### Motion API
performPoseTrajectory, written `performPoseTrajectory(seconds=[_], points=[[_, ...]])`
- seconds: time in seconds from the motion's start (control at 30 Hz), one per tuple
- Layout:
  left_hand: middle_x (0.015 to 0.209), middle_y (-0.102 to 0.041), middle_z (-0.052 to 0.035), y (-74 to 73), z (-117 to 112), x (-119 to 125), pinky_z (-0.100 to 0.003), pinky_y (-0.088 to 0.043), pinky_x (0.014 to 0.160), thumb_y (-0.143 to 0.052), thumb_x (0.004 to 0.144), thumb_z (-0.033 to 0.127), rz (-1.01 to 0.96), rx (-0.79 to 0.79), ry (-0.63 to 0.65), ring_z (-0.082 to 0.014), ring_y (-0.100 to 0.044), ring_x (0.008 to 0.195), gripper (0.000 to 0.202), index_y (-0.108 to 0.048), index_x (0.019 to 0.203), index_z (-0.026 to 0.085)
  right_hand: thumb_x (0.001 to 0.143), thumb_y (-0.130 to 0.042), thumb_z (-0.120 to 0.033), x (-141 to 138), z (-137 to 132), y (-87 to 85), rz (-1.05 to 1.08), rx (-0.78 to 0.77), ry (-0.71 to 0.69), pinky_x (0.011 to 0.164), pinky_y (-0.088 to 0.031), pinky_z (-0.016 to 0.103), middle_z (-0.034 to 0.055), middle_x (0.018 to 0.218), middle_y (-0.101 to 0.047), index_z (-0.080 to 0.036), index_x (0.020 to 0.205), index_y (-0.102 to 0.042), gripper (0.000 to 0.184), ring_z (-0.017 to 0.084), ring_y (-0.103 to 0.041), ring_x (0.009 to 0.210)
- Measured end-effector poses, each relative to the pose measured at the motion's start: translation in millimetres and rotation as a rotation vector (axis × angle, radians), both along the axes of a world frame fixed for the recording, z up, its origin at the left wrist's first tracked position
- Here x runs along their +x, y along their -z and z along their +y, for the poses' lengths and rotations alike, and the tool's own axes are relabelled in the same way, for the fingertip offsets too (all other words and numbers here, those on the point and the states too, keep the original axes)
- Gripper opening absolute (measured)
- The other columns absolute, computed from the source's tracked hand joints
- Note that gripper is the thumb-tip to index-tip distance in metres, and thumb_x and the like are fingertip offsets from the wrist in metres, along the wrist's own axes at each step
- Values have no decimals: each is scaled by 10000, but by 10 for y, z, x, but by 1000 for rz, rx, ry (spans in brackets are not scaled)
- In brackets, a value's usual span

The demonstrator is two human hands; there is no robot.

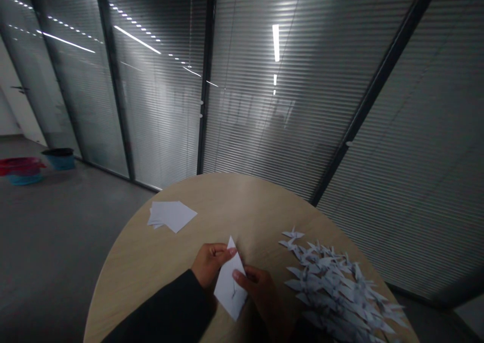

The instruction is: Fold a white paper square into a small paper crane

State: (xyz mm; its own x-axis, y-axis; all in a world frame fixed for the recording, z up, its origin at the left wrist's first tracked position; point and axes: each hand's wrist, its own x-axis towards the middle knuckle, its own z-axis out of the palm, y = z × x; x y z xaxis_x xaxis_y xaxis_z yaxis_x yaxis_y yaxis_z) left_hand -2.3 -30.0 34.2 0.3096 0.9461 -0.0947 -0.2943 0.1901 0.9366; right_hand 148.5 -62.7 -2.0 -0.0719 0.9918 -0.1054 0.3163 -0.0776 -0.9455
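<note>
— Both hands are on what?
— One folded white paper (pixel 230 285). The left hand (pixel 209 268) pinches its top corner and the right hand (pixel 260 288) clamps its right edge, low over the near edge of the round table (pixel 242 202). Its small dark mark is unreadable.
— Around it?
— Paper cranes (pixel 336 287) are heaped at three o'clock, a stack of sheets (pixel 172 214) lies at ten, and tubs (pixel 22 169) stand on the floor far off at nine.

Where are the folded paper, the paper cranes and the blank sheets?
folded paper (pixel 227 285): head view, middle of its face.
paper cranes (pixel 335 285): head view, centre of the pile.
blank sheets (pixel 173 215): head view, middle of top sheet.
</note>
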Motion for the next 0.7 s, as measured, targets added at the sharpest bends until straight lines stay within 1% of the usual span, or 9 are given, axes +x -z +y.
performPoseTrajectory(seconds=[0.07,0.2,0.3,0.47,0.57,0.7], points=[[462,-628,-59,7,-2,-3,-237,-338,433,-803,485,543,6,3,2,-115,-496,392,481,-709,561,78,686,-602,-575,2,2,14,-21,17,0,510,-348,220,-1,568,-595,-138,662,-654,441,126,-501,561],[456,-622,-57,5,-1,-8,-244,-345,446,-799,483,552,20,15,-1,-117,-492,395,488,-699,547,79,663,-622,-592,-1,-9,44,1,-12,6,530,-370,224,14,609,-631,-132,709,-670,465,138,-531,584],[501,-650,-73,19,2,-7,-246,-363,467,-785,503,564,23,20,5,-131,-525,434,495,-703,570,81,655,-643,-586,-1,-20,56,-9,-29,24,541,-382,225,16,620,-646,-139,713,-675,452,144,-550,596],[525,-659,-74,62,8,0,-243,-369,480,-755,550,578,13,53,17,-141,-543,459,500,-711,596,82,667,-656,-507,-1,-34,26,-5,-20,20,555,-402,233,36,661,-675,-127,735,-692,387,159,-579,622],[524,-659,-74,56,8,4,-248,-374,485,-752,553,578,15,61,18,-148,-552,464,493,-711,588,88,661,-656,-466,-6,-40,3,37,-28,-5,564,-413,240,47,683,-685,-116,762,-699,367,165,-591,631],[499,-656,-69,20,0,3,-240,-364,465,-762,530,576,61,36,-4,-138,-533,436,482,-702,555,98,640,-655,-485,-19,-44,-29,64,-44,-21,563,-406,245,42,666,-671,-118,743,-684,382,159,-576,610]])
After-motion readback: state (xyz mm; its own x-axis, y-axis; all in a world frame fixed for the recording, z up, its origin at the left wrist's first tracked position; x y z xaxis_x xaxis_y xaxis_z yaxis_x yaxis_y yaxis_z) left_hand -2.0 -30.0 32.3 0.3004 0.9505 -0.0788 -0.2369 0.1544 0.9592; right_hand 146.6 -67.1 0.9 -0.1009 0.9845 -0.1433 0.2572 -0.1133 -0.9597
